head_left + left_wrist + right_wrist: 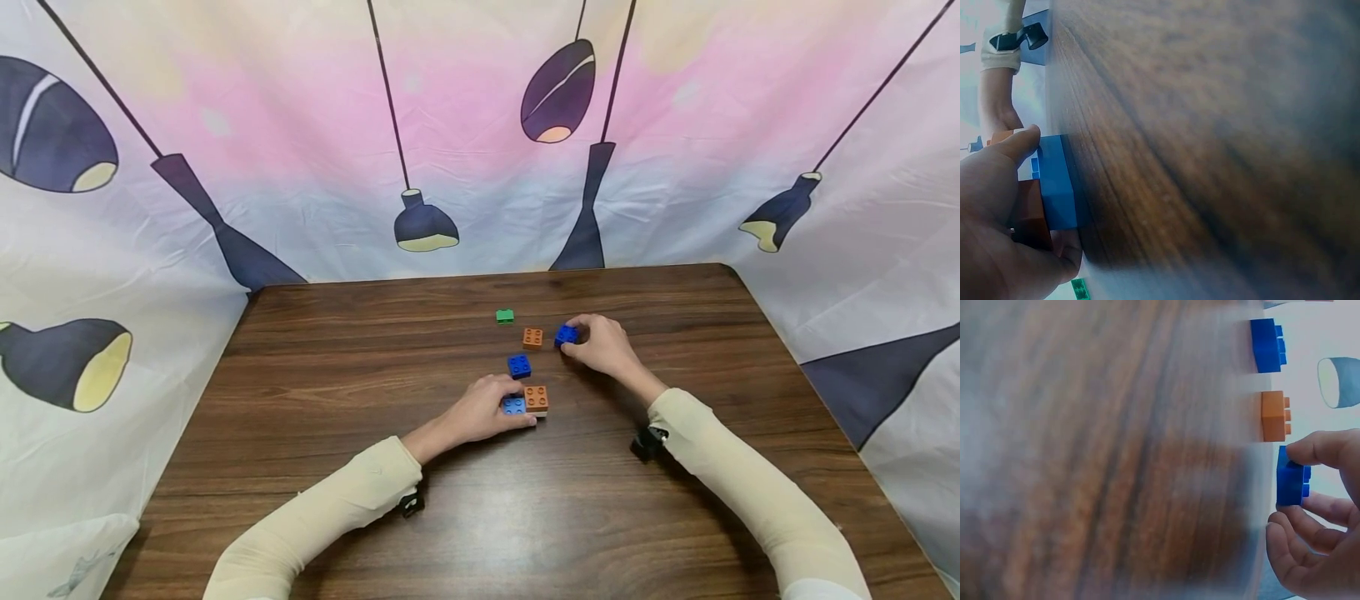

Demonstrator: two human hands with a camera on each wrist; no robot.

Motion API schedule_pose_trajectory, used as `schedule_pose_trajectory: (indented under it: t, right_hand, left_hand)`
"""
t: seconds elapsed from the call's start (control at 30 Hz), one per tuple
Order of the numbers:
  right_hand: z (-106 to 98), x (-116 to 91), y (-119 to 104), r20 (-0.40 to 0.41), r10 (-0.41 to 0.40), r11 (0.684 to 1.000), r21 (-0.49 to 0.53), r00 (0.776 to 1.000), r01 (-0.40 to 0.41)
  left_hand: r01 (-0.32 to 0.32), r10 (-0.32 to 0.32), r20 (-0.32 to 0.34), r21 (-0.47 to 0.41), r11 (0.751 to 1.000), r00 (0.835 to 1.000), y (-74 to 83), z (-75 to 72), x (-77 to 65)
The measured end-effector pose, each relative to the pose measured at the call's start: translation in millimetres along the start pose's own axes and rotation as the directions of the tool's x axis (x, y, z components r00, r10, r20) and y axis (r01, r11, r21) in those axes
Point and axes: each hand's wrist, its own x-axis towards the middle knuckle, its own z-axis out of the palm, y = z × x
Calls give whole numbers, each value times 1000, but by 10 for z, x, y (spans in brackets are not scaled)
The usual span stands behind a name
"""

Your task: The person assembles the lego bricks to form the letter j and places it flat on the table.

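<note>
My left hand (483,408) grips a small stack of toy building bricks between thumb and fingers. In it, a light blue brick (513,406) sits beside an orange brick (536,397), with a white edge showing underneath. From the left wrist view, the blue piece (1057,181) lies low against the table, and part of the stack is hidden by the hand. Farther right, my right hand (603,346) pinches a dark blue brick (1291,478), its studs facing up. A loose orange brick (532,337) stands just left of that hand.
Between the two hands lies another dark blue brick (519,366). A green brick (505,317) rests farther back on the wooden table (360,350). Behind the table's far edge hangs a cloth (322,217) printed with lamps.
</note>
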Motion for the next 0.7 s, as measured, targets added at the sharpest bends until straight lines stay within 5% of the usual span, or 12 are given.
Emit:
schedule_pose_trajectory:
  t: [0.7]
  right_hand:
    - [-190, -322, -282, -28, -130, 989, 64, 991, 132]
  left_hand:
    - [2, -2, -5, -14, 1000, 1000, -7, 5, 7]
